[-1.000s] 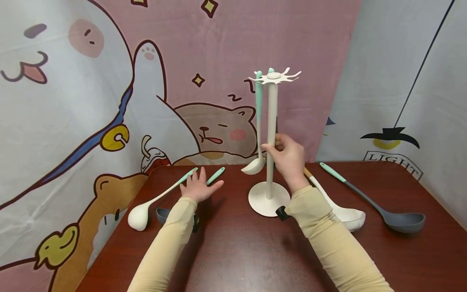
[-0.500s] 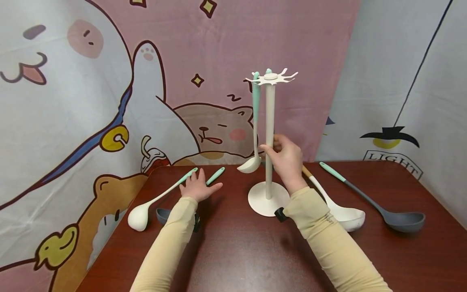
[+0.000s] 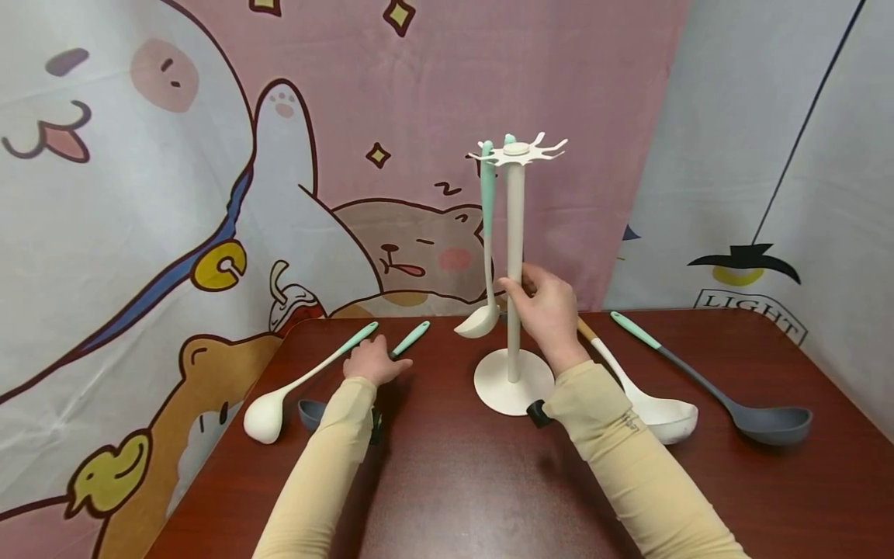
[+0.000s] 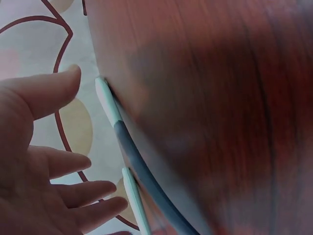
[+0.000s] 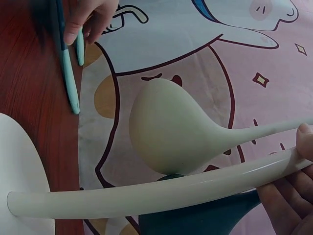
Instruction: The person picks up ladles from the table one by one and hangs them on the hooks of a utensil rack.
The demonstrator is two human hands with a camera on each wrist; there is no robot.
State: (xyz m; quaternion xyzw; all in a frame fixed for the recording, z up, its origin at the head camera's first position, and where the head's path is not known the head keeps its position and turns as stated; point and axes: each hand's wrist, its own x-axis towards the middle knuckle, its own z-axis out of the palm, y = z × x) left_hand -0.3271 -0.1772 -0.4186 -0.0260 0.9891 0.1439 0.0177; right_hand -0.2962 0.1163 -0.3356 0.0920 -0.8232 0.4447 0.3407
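Observation:
My right hand (image 3: pixel 549 317) holds the pole of a white utensil stand (image 3: pixel 514 233), thumb and fingers round it. From the stand's spiked top hangs a white ladle (image 3: pixel 482 319) with a mint handle. A second mint handle tip shows behind, and a dark teal-grey bowl (image 5: pixel 195 215) hangs behind the pole in the right wrist view. My left hand (image 3: pixel 373 362) hovers over a grey ladle (image 4: pixel 142 169) with a mint handle lying on the table; in the left wrist view its fingers are spread loosely, apart from the handle. Left of it lies a white ladle (image 3: pixel 265 416).
On the right of the brown table (image 3: pixel 461 489) lie a white ladle with a wooden-coloured handle (image 3: pixel 663 415) and a grey ladle with a mint handle (image 3: pixel 771 425). A cartoon-printed cloth (image 3: pixel 419 101) hangs directly behind the table's far edge.
The stand's top and the hanging ladle have shifted slightly left, with my right hand still on the pole. My left hand's fingers, spread forward before, have lowered and bent toward the grey ladle's handle.

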